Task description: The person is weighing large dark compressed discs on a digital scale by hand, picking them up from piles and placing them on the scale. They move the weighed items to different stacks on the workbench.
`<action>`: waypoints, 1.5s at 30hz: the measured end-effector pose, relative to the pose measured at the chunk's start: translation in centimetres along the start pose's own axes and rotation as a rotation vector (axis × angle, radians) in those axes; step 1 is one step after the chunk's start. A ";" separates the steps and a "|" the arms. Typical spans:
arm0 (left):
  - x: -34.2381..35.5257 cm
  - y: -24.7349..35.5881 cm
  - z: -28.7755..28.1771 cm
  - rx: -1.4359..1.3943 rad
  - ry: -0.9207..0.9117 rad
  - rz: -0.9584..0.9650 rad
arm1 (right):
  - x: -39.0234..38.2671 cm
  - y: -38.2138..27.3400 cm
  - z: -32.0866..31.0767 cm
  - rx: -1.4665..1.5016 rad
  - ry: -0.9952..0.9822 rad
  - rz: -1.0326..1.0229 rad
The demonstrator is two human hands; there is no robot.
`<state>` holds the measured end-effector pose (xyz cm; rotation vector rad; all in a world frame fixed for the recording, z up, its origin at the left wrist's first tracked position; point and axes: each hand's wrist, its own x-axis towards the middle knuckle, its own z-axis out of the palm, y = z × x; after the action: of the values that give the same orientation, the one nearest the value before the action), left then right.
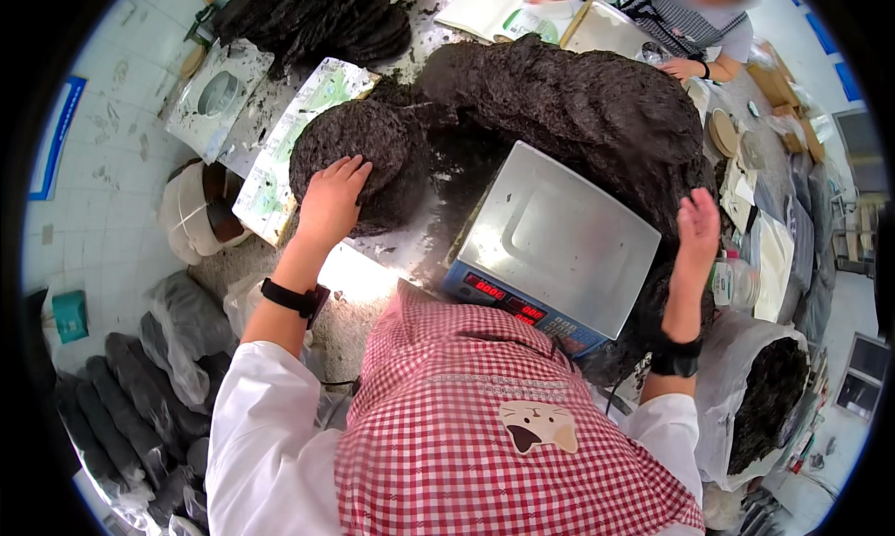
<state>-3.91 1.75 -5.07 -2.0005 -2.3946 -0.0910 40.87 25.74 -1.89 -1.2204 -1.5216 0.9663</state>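
My left hand lies with fingers stretched over the near edge of a dark, round, rough seaweed-like cake. That cake is on a low stack left of the scale. Its thumb is partly hidden. My right hand is raised at the scale's right side, fingers extended and holding nothing visible. Between my hands stands a digital scale with a bare silver pan and a lit red display. Behind it, a long, leaning row of similar dark cakes curves round to the right.
More dark cakes lean in a row at the far left. A co-worker's hand rests near the far right of the pile. An open plastic sack of dark material stands at my right. Dark filled bags lie at lower left.
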 end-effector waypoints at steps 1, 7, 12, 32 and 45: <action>0.2 -0.7 -0.3 -0.098 0.082 0.020 | -1.8 -0.7 0.7 -0.024 -0.048 -0.015; 1.2 7.0 -8.6 -0.562 0.642 0.204 | -8.6 -4.8 5.9 0.480 -0.329 0.189; 1.1 15.6 -8.1 -1.996 0.166 -0.409 | -10.4 -6.9 9.6 0.881 -0.395 0.397; 3.1 0.2 -3.6 -0.131 0.028 0.110 | -10.1 -0.4 -5.0 0.034 0.082 0.284; 1.6 1.2 -2.2 -0.046 0.259 0.102 | -11.2 5.0 2.8 -0.746 -0.180 0.221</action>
<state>-3.07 3.39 -2.79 -1.9858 -2.1487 -0.3815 40.21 15.63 -9.39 -1.8903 -2.0117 0.6629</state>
